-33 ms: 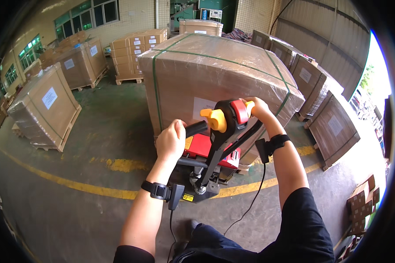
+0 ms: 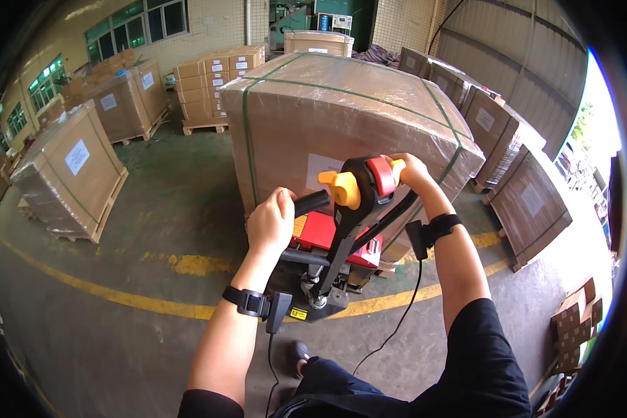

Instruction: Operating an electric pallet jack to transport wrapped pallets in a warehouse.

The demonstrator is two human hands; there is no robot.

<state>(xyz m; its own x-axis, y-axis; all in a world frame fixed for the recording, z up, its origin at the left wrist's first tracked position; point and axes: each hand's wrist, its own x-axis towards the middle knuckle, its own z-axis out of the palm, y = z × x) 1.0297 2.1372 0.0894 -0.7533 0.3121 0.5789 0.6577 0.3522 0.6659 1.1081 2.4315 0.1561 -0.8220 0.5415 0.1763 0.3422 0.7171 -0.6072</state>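
Both hands on the pallet truck handle, load picked up but not parked.
Left hand [image 2: 272,221] and right hand [image 2: 412,169] have fingers wrapped tight on the handle [image 2: 359,184]; wrapped carton stack [image 2: 341,118] sits at 12 o'clock on the floor [image 2: 118,327], apparently mid-haul, placement left.

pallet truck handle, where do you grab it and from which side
Grip the two black side bars of the tiller head, one on each side of the yellow and red controls. Come from behind, the operator's side, since the handle leans back away from the wrapped pallet load. The left hand and right hand are closed on those bars, with the thumbs close to the controls.
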